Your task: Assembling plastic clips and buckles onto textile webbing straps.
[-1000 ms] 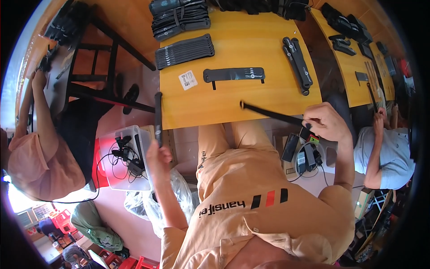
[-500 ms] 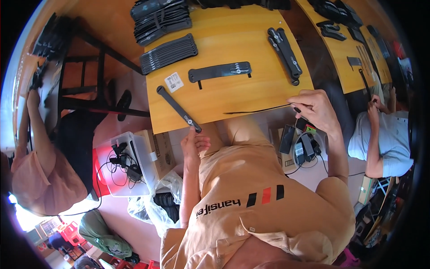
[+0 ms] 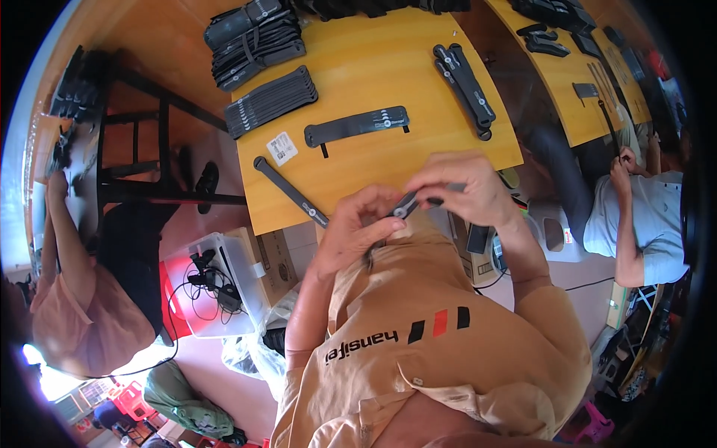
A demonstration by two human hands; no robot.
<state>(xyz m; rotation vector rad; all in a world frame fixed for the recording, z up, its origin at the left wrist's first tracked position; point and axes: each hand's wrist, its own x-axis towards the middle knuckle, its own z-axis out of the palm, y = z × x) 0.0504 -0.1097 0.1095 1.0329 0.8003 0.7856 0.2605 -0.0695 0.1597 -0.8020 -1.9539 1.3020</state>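
Note:
Just off the table's near edge, both hands are closed on one dark strap (image 3: pixel 404 206) with a pale round mark. My left hand (image 3: pixel 362 224) pinches it between thumb and fingers. My right hand (image 3: pixel 467 187) grips it a little farther along, and part of the strap is hidden by the fingers. Left of my hands, another black strap (image 3: pixel 290 190) lies slantwise on the table, reaching the front edge. Beyond them is a wide dark band (image 3: pixel 357 127) with white print and two short tabs. A few straps (image 3: pixel 464 89) lie together at the right.
Stacked black straps (image 3: pixel 272 103) and a bundled pile (image 3: pixel 258 52) occupy the far left of the yellow table (image 3: pixel 373 67). A white label (image 3: pixel 281 148) lies near them. Below left is a clear bin (image 3: pixel 216 291) with cables. Other people sit at both sides.
My left hand has left the slanted strap on the table and moved right and up. My right hand has come left with its strap, which both hands now hold.

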